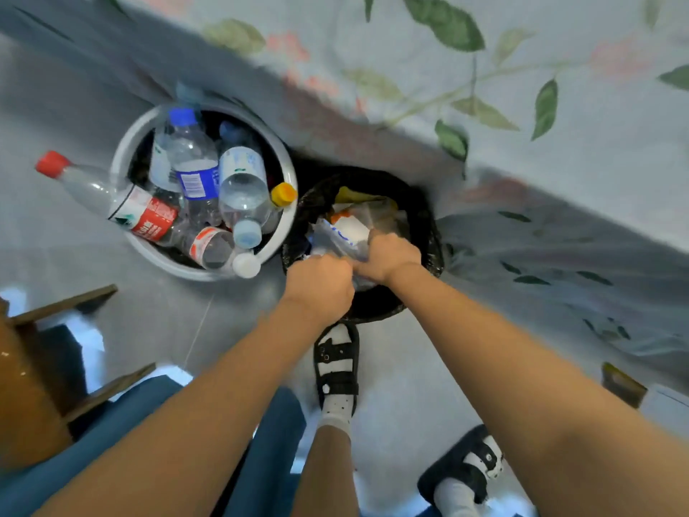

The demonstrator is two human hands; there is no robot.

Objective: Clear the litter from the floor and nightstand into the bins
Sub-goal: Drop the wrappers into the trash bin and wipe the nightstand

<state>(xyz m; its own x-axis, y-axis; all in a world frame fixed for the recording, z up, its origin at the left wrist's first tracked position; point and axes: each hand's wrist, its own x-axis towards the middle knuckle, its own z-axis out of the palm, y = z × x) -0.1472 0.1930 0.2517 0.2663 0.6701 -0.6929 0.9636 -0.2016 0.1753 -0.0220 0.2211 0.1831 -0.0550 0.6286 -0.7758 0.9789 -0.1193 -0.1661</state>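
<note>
On the floor at far left stands a white bin [123, 151] heaped with plastic bottles [194, 169]; a red-capped bottle [93, 188] lies across its rim, neck overhanging the floor. It looks full, so nothing more should go there. Just beside it to the right sits the black-lined bin [425, 218], against the floral bedspread [522, 87]. Over its mouth the left hand [320, 285] and right hand [391, 255] are together, fingers curled into a bundle of clear plastic wrappers [346, 233]. The bundle lies partly inside this bin. To finish well, push it down below the rim before letting go, keeping the liner's edge from slipping inward.
</note>
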